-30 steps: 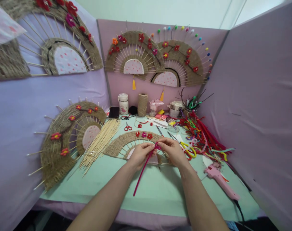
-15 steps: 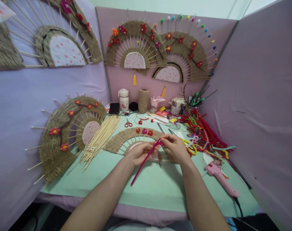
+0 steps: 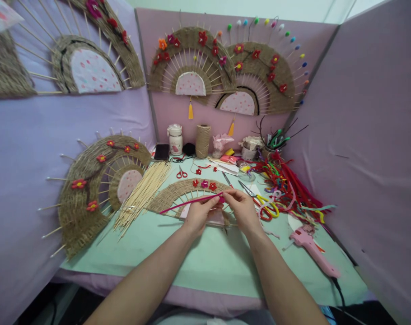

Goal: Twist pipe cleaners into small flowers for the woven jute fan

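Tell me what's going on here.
Someone is working bare-handed at a mint-covered table. The left hand and right hand pinch a magenta fuzzy stem near one end, its long tail pointing left. Beneath them lies a woven fan with three small flowers on its band. A pink glue gun lies off to the right.

Bare forearms point(image 3: 158, 269) extended forward, left hand point(image 3: 200, 215) beside right hand point(image 3: 241, 208), fingers point(image 3: 231, 196) pinched.

1 head-worn camera: looks forward, down over hands point(image 3: 199, 215); table point(image 3: 219, 264) near, back panel point(image 3: 168, 106) farther.
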Demonstrator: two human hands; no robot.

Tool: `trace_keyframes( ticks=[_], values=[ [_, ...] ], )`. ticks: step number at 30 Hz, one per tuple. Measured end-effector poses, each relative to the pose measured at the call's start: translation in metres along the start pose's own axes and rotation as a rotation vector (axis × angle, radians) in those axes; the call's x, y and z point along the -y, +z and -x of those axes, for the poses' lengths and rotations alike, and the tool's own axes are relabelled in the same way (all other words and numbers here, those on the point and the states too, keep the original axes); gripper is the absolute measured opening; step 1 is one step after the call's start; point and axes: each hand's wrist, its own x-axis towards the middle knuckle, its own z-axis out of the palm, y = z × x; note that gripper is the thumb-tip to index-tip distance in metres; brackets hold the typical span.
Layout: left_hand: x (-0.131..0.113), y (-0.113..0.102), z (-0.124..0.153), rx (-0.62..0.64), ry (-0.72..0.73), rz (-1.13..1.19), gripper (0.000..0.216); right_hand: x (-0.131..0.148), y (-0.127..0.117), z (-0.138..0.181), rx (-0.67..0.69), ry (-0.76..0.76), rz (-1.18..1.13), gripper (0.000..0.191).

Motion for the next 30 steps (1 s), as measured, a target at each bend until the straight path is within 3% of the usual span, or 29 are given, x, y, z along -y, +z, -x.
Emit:
trace_keyframes(
  ticks=[6, 13, 30],
  values=[
    [-0.005, -0.001, -0.001, -0.011, -0.03, -0.038, 0.028, 0.004, -0.003, 0.0, 0.084, -0.076, 0.156, 0.021],
    [-0.01, -0.005, -0.003, 0.012, -0.067, -0.08, 0.027, 0.008, -0.008, 0.002, 0.164, -0.31, 0.39, 0.016],
    [-0.008, -0.013, -0.008, 0.074, -0.128, -0.031, 0.025, 0.014, -0.008, 0.004, 0.28, -0.553, 0.696, 0.018]
  ],
)
